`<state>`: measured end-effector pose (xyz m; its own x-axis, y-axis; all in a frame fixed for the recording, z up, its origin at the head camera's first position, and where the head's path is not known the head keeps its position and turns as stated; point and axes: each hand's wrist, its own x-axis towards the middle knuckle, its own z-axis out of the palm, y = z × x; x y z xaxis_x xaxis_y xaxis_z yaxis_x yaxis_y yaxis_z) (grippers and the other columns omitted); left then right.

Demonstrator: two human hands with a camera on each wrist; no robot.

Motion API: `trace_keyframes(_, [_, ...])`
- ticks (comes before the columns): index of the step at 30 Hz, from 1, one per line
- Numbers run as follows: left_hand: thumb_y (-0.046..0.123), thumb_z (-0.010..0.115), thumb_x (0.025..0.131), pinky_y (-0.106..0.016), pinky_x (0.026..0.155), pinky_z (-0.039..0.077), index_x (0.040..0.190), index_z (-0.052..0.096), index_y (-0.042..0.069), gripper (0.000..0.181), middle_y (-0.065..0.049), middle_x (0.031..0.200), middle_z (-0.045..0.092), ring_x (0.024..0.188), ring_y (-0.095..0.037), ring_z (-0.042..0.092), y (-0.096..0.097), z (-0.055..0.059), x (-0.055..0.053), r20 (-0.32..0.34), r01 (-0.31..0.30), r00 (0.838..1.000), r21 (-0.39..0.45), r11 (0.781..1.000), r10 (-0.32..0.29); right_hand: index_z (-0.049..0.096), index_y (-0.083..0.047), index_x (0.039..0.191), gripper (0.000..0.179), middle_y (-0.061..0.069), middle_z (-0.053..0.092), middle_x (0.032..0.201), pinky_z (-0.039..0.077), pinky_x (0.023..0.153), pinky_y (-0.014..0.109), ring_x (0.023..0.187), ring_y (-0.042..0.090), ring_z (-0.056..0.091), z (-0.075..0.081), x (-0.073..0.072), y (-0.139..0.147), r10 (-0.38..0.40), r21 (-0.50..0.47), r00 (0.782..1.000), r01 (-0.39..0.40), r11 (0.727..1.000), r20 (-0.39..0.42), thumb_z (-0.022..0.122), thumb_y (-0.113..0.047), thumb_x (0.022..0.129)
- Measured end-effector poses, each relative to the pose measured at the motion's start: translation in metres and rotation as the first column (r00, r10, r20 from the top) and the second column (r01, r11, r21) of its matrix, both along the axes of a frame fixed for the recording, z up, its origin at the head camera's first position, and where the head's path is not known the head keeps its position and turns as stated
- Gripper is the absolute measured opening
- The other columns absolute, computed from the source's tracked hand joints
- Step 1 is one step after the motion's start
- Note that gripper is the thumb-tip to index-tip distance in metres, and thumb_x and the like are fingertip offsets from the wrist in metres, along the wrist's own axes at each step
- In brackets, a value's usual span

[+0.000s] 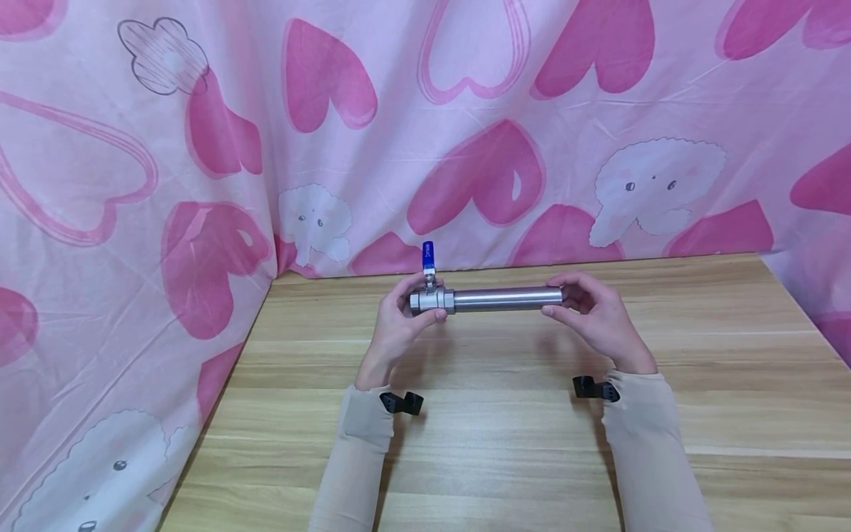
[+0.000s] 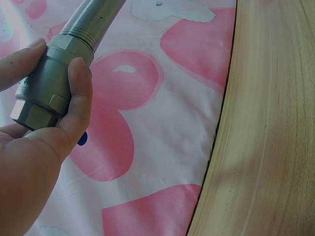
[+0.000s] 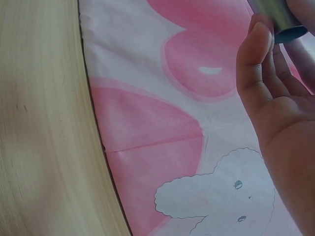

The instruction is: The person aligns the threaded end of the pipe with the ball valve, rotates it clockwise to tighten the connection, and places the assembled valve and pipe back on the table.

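A steel ball valve (image 1: 432, 298) with a blue lever handle (image 1: 428, 255) is joined to a straight metal pipe (image 1: 507, 298), held level above the table. My left hand (image 1: 397, 325) grips the valve body between thumb and fingers, the lever pointing away toward the back. In the left wrist view, threads (image 2: 78, 35) show where the pipe enters the valve (image 2: 51, 78). At the pipe's other end, my right hand (image 1: 601, 318) pinches it between thumb and fingers. The right wrist view shows the pipe's open end (image 3: 289, 33) by the fingers.
A wood-grain table (image 1: 492, 443) lies below both hands. Pink cloth (image 1: 399, 148) with hearts and white animal shapes hangs along its back and left sides. A black strap mount (image 1: 402, 403) sits on the left wrist, another mount (image 1: 596, 388) on the right.
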<state>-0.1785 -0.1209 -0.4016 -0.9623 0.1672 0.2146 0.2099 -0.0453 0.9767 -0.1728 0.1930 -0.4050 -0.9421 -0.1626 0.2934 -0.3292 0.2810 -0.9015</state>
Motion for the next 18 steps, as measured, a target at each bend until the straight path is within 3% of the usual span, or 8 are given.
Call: trace_keyframes(18, [-0.010,0.073,0.074,-0.022,0.097,0.050,0.131,0.052,0.002,0.062,-0.023,0.127,0.060,0.112,-0.022,0.059,0.0002,-0.0003,-0.0005,0.001,0.004,1.000,0.000,1.000,-0.004,0.063,-0.002,0.115,0.032,-0.007,0.063,0.096,0.053,0.069,0.014,0.078,0.007,0.059,-0.0023,-0.0019,0.0009,0.014,-0.004,1.000,-0.014,1.000,0.000,0.072,-0.006,0.085])
